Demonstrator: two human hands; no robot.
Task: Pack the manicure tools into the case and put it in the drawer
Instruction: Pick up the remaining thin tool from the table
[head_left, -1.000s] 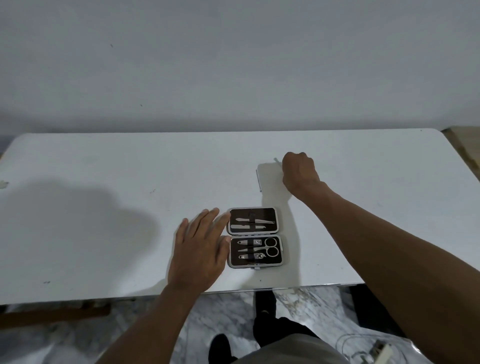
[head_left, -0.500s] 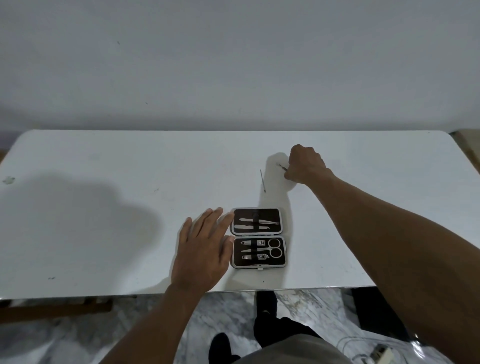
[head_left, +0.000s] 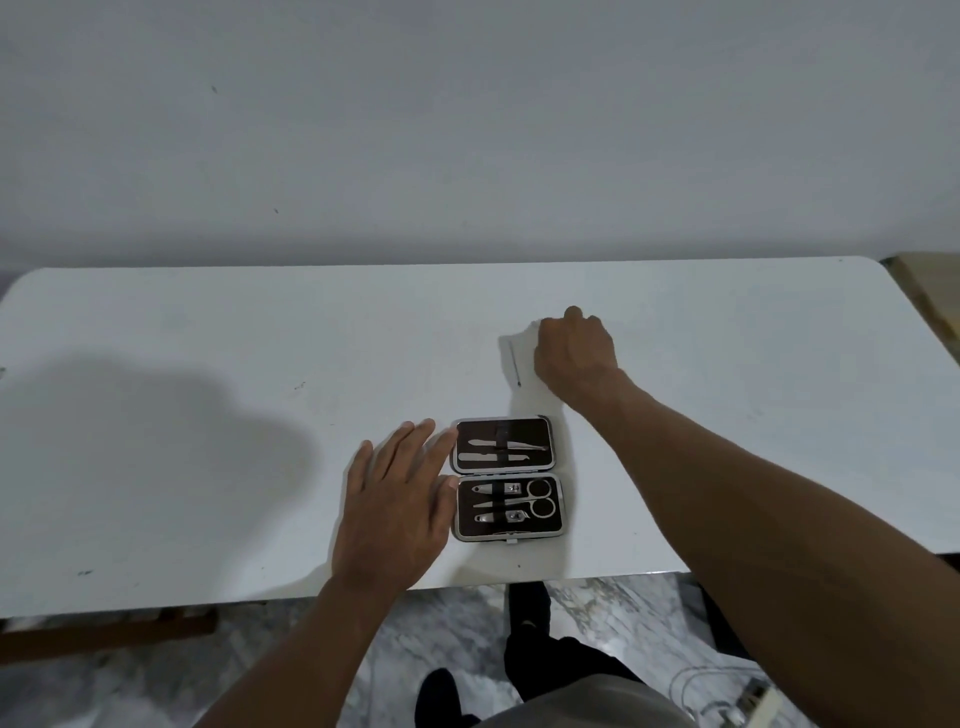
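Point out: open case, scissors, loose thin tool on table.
open case (head_left: 506, 479): head view, hinge between halves.
scissors (head_left: 539, 500): head view, finger loops.
loose thin tool (head_left: 515, 364): head view, mid-shaft.

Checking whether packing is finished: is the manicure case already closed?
No, the case lies open flat on the table, both halves showing tools.

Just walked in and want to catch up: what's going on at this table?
A person is packing a manicure set. The case lies open on the white table with scissors, clippers and other tools strapped in. The left hand rests flat beside it, fingertips at its left edge. The right hand is closed farther back; whether it holds anything can't be seen. One thin loose tool lies just left of it.
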